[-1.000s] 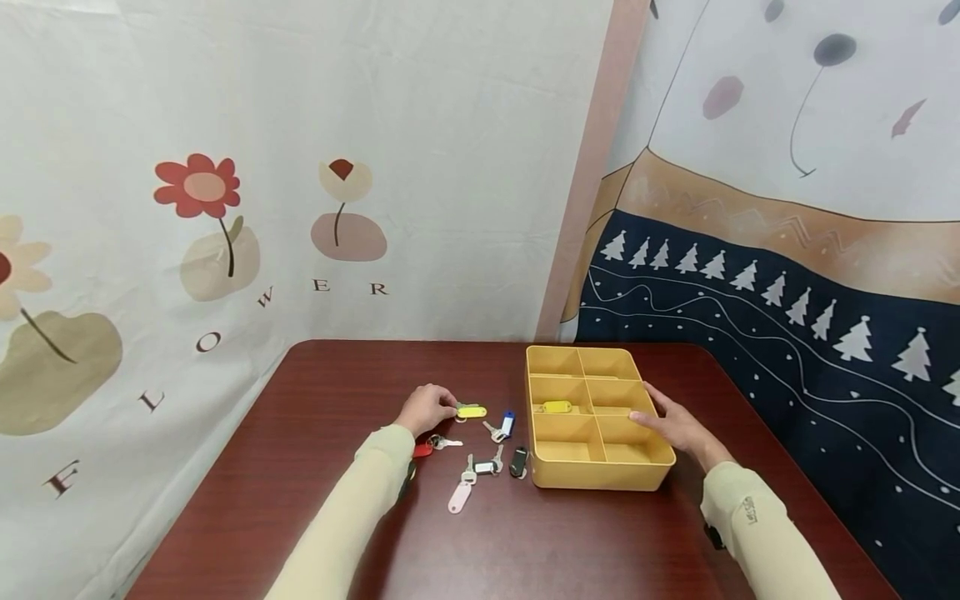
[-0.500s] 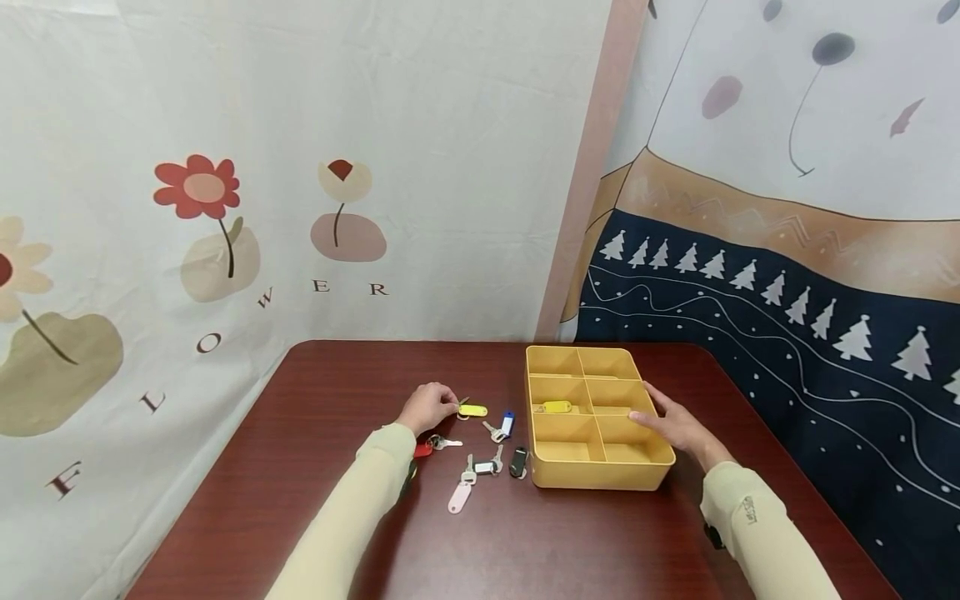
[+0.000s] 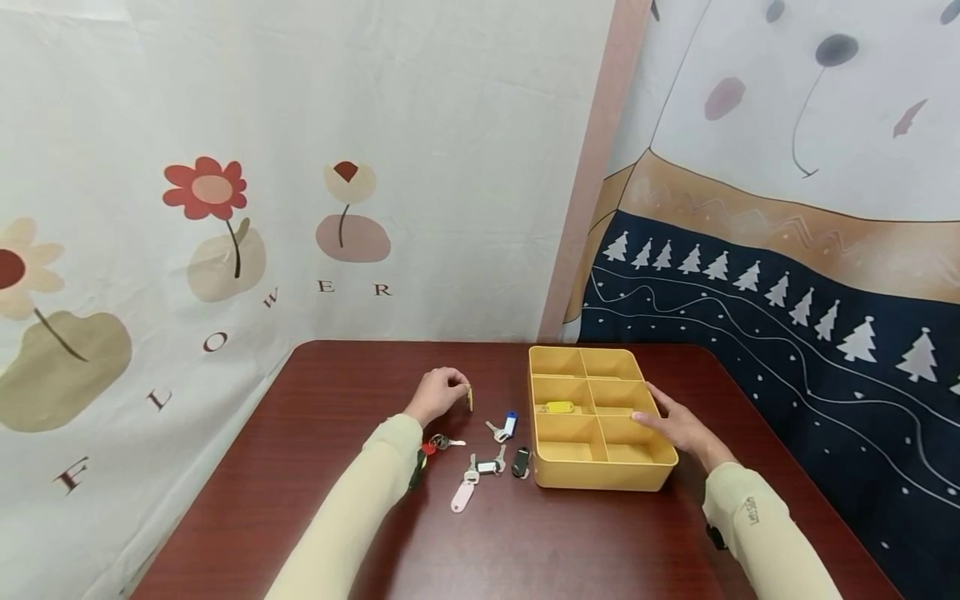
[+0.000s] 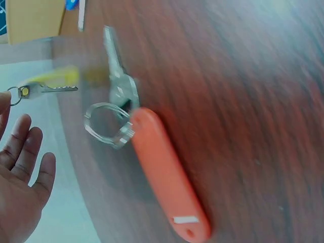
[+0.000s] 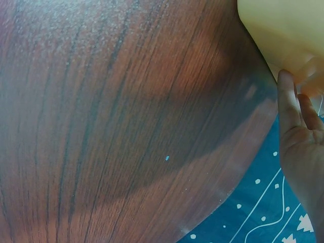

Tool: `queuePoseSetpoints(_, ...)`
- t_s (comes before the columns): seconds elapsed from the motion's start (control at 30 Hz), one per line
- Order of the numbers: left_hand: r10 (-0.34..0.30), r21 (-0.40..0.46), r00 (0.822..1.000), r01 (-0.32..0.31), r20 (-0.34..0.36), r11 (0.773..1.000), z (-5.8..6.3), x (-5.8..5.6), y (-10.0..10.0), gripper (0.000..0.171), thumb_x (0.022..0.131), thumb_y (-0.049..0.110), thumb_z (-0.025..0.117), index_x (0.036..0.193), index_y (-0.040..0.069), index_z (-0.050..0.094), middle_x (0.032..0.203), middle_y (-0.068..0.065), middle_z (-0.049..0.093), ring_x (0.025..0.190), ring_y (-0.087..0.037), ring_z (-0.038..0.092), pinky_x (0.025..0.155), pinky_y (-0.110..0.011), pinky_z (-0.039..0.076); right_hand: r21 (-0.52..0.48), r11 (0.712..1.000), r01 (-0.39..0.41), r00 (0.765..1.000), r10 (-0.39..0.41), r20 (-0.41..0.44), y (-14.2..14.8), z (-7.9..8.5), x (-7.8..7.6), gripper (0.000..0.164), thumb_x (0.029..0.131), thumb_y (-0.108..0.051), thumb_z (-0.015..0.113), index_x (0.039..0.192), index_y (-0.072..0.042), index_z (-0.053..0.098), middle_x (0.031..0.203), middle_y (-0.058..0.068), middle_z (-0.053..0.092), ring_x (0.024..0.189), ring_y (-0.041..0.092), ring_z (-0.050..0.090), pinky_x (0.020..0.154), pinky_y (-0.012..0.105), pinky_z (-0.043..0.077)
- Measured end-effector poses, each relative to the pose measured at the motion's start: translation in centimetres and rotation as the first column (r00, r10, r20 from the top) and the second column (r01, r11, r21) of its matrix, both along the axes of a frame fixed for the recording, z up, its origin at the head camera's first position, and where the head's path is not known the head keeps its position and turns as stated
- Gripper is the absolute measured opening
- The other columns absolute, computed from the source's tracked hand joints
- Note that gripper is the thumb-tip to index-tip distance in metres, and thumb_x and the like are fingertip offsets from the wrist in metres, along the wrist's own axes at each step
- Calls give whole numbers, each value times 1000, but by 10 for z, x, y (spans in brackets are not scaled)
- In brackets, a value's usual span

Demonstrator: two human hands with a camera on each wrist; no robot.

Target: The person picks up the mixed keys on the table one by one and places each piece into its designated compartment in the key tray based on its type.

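Observation:
My left hand point(image 3: 435, 396) holds up a key on a ring just above the table, pinched at the ring by thumb and fingertips. In the left wrist view the key point(image 4: 59, 88) points sideways, with its yellow tag point(image 4: 58, 77) blurred behind it. Beneath that hand lies a key with an orange-red tag point(image 4: 169, 174). My right hand point(image 3: 678, 425) holds the right wall of a yellow six-compartment box point(image 3: 600, 477), thumb over the rim and fingers along the outside. Inside the middle left compartment rests another yellow key tag point(image 3: 558, 407).
Left of the box lie keys with a blue tag point(image 3: 511, 425), a black tag point(image 3: 521, 462), a white tag point(image 3: 487, 467) and a pale pink tag point(image 3: 462, 497). The dark red wooden table point(image 3: 570, 542) meets printed cloth at the back and right.
My left hand has lifted the yellow-tagged key off the table; the tag now hangs upright. The right hand and box stay in place.

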State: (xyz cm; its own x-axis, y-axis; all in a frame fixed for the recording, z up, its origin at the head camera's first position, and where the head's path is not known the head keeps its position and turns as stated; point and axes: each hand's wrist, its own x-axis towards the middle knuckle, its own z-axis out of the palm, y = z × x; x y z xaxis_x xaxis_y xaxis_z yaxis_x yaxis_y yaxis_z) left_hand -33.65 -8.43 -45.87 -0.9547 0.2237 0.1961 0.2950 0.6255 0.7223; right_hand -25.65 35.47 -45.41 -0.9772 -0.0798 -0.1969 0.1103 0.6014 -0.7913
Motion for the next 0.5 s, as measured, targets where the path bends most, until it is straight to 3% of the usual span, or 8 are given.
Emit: queuePoseSetpoints(0.5,-52,151,999,52,-8,987,32,0,21,10,95,15,65,93,9,73,99,-2,70,86,-19,56,76,-35,45,-3,1000,5,1000,-5,19,1,2,-1,92,97,-46,61,160,-12,2,159,30,13,139,49,25,109,64,23)
